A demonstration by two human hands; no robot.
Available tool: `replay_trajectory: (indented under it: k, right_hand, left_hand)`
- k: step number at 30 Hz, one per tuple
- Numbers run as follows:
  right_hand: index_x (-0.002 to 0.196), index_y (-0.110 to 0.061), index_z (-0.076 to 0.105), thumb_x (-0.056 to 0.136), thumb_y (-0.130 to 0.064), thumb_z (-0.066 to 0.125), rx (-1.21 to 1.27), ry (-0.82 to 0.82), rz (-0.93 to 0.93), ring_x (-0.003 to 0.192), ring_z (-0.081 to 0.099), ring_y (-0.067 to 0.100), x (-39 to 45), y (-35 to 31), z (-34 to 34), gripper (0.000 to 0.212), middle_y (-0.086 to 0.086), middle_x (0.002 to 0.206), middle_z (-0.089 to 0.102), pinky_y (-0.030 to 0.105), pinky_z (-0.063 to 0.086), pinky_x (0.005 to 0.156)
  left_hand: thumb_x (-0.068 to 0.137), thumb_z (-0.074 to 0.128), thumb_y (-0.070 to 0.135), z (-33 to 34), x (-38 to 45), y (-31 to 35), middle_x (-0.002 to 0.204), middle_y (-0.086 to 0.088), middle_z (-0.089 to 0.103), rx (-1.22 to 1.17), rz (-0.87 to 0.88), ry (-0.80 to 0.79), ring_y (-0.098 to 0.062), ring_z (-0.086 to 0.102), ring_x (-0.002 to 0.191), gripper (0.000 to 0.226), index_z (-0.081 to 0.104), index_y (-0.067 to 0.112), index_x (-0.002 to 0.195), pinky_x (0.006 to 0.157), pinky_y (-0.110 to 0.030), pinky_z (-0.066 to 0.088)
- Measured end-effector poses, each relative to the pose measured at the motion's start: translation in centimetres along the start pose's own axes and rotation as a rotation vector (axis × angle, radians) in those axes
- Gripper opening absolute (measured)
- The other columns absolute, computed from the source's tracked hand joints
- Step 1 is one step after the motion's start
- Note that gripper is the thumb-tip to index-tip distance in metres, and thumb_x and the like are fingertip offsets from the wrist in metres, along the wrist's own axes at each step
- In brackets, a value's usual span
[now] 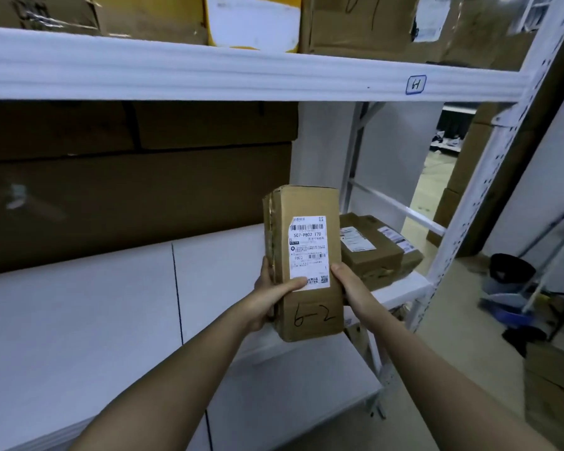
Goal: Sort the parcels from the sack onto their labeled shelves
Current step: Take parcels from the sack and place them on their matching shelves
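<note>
I hold a tall brown cardboard parcel (310, 203) upright in front of the white shelving. It bears a white shipping label and the handwritten mark "6-2" near its bottom. My left hand (269, 297) grips its left side, thumb on the label's lower edge. My right hand (349, 284) holds its right side. The parcel hovers above the front edge of the middle shelf (111, 304). The beam of the shelf above (209, 73) carries a small tag reading "6-1" (415, 84).
A flat brown parcel (376, 250) lies on the middle shelf just right of mine. Large brown cartons (127, 190) fill the shelf's back left. More boxes stand on the top shelf (355, 24). A perforated white upright (489, 177) stands right; a mop bucket (510, 275) sits beyond.
</note>
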State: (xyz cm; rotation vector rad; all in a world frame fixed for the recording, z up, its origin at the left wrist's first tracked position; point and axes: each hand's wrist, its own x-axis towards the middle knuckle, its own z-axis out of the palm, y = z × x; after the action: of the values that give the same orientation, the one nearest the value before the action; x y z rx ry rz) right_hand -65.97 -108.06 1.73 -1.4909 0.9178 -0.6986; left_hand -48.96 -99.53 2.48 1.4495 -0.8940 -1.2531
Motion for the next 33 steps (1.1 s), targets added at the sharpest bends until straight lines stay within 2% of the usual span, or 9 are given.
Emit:
replay_trajectory:
  k: [3, 5, 8, 12, 16, 19, 23, 27, 33]
  right_hand:
    - [0.129, -0.03, 0.052, 0.1, -0.042, 0.041, -0.008, -0.068, -0.019, 0.105, 0.06, 0.003, 3.3, 1.0, -2.5, 0.033, -0.011, 0.12, 0.063, 0.022, 0.048, 0.078]
    - [0.123, -0.035, 0.054, 0.099, -0.038, 0.046, -0.013, -0.103, -0.028, 0.1, 0.061, -0.002, 5.3, 1.8, -4.2, 0.025, -0.014, 0.116, 0.064, 0.019, 0.047, 0.075]
    - [0.116, -0.036, 0.053, 0.097, -0.034, 0.053, -0.104, -0.207, -0.043, 0.096, 0.062, -0.004, 8.0, 2.4, -6.9, 0.019, -0.012, 0.119, 0.064, 0.017, 0.048, 0.075]
    - [0.12, -0.031, 0.052, 0.091, -0.043, 0.058, -0.49, -0.302, -0.175, 0.115, 0.054, 0.014, 10.5, 2.7, -9.2, 0.032, -0.008, 0.121, 0.058, 0.032, 0.045, 0.093]
    - [0.132, -0.021, 0.054, 0.089, -0.06, 0.049, -0.969, -0.186, -0.481, 0.131, 0.034, 0.019, 11.7, 3.0, -9.9, 0.059, -0.001, 0.141, 0.042, 0.041, 0.028, 0.11]
    - [0.127, -0.022, 0.059, 0.085, -0.071, 0.04, -1.089, -0.164, -0.584, 0.133, 0.029, 0.019, 12.3, 3.5, -10.4, 0.067, 0.001, 0.143, 0.039, 0.041, 0.022, 0.109]
    - [0.132, -0.025, 0.054, 0.081, -0.078, 0.035, -1.141, -0.205, -0.554, 0.139, 0.023, 0.019, 13.2, 4.2, -11.5, 0.076, 0.001, 0.148, 0.035, 0.042, 0.017, 0.114]
    - [0.137, -0.023, 0.043, 0.08, -0.076, 0.042, -1.034, -0.205, -0.522, 0.138, 0.03, 0.017, 13.7, 4.1, -12.3, 0.078, -0.002, 0.145, 0.04, 0.043, 0.019, 0.115]
    - [0.138, -0.021, 0.033, 0.078, -0.075, 0.049, -0.919, -0.202, -0.471, 0.136, 0.035, 0.018, 14.2, 3.7, -12.7, 0.082, -0.001, 0.143, 0.044, 0.042, 0.02, 0.116]
  left_hand:
    - [0.078, 0.074, 0.042, 1.2, 2.2, -0.1, 0.132, 0.01, 0.042, 0.013, -0.042, 0.047, -0.017, 0.046, 0.116, 0.086, 0.013, 0.054, 0.137, 0.094, -0.053, 0.039]
    - [0.078, 0.075, 0.04, 2.0, 3.3, 0.0, 0.142, 0.006, 0.039, 0.0, -0.076, 0.066, -0.028, 0.038, 0.13, 0.094, 0.007, 0.053, 0.141, 0.098, -0.06, 0.036]
    - [0.077, 0.077, 0.033, 3.6, 4.8, 0.1, 0.134, 0.006, 0.045, -0.014, -0.084, 0.125, -0.024, 0.047, 0.119, 0.087, 0.015, 0.057, 0.133, 0.088, -0.053, 0.047]
    - [0.076, 0.079, 0.026, 5.3, 6.2, -0.9, 0.139, 0.006, 0.044, 0.011, -0.091, 0.237, -0.023, 0.049, 0.119, 0.102, 0.008, 0.051, 0.145, 0.09, -0.05, 0.049]
    - [0.076, 0.079, 0.016, 6.5, 6.9, -2.3, 0.133, 0.008, 0.049, -0.001, -0.082, 0.337, -0.008, 0.054, 0.103, 0.103, 0.009, 0.046, 0.146, 0.068, -0.026, 0.049]
    - [0.075, 0.079, 0.011, 6.6, 7.5, -3.1, 0.122, 0.012, 0.057, 0.029, -0.084, 0.356, -0.006, 0.056, 0.103, 0.103, 0.011, 0.044, 0.145, 0.064, -0.024, 0.049]
    - [0.076, 0.078, 0.007, 6.8, 8.4, -3.4, 0.114, 0.017, 0.06, 0.062, -0.089, 0.327, 0.0, 0.058, 0.098, 0.1, 0.014, 0.046, 0.142, 0.055, -0.014, 0.052]
    - [0.077, 0.077, 0.006, 7.3, 9.5, -3.6, 0.12, 0.012, 0.057, 0.106, -0.089, 0.304, -0.009, 0.056, 0.109, 0.099, 0.012, 0.043, 0.142, 0.059, -0.016, 0.054]
    - [0.08, 0.072, 0.003, 7.9, 11.0, -3.4, 0.112, 0.017, 0.053, 0.13, -0.098, 0.311, -0.002, 0.053, 0.097, 0.102, 0.005, 0.04, 0.147, 0.052, -0.011, 0.051]
